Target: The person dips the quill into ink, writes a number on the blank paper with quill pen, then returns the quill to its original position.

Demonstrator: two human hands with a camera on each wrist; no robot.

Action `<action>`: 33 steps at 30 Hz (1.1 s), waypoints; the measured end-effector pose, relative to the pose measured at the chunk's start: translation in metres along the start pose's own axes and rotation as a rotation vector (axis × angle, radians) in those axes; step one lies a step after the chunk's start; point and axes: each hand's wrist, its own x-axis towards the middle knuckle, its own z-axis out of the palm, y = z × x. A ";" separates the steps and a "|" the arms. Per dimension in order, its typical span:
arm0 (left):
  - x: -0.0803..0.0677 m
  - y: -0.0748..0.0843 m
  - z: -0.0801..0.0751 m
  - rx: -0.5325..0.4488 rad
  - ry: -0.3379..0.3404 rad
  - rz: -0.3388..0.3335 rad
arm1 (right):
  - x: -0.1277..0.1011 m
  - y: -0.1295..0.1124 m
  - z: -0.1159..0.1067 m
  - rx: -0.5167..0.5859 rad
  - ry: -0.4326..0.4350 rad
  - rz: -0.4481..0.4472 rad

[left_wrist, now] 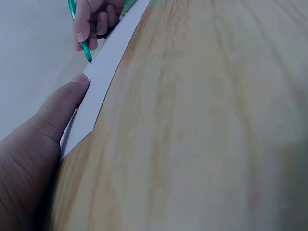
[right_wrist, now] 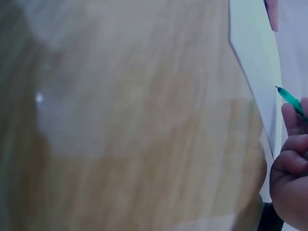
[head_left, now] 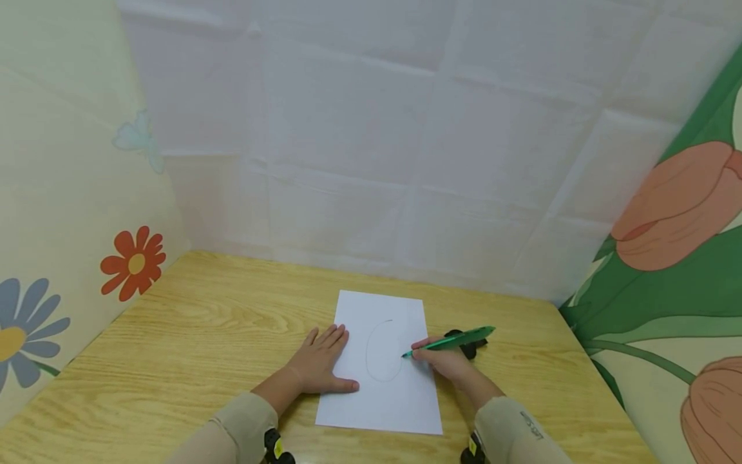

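A white sheet of paper [head_left: 385,406] lies on the wooden table, bearing a thin, open oval line drawn in its middle. My right hand [head_left: 449,362] grips a green pen [head_left: 458,339] whose tip meets the right side of that line. On the paper's left edge rests my left hand [head_left: 319,364], fingers straight and spread, thumb reaching over the sheet. In the left wrist view the thumb [left_wrist: 62,103] lies along the paper's edge [left_wrist: 108,67], with the pen [left_wrist: 85,50] beyond it. The right wrist view shows curled fingers [right_wrist: 291,154] around the pen [right_wrist: 291,101].
A small black object [head_left: 471,348] sits on the table just behind the right hand, partly hidden by the pen. The wooden table [head_left: 232,309] meets a pale cloth backdrop [head_left: 348,161] at the back. Flower-patterned panels [head_left: 136,263] flank both sides.
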 end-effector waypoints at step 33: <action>-0.002 0.001 -0.001 0.006 -0.003 -0.005 | 0.006 -0.008 0.007 -0.007 0.040 0.042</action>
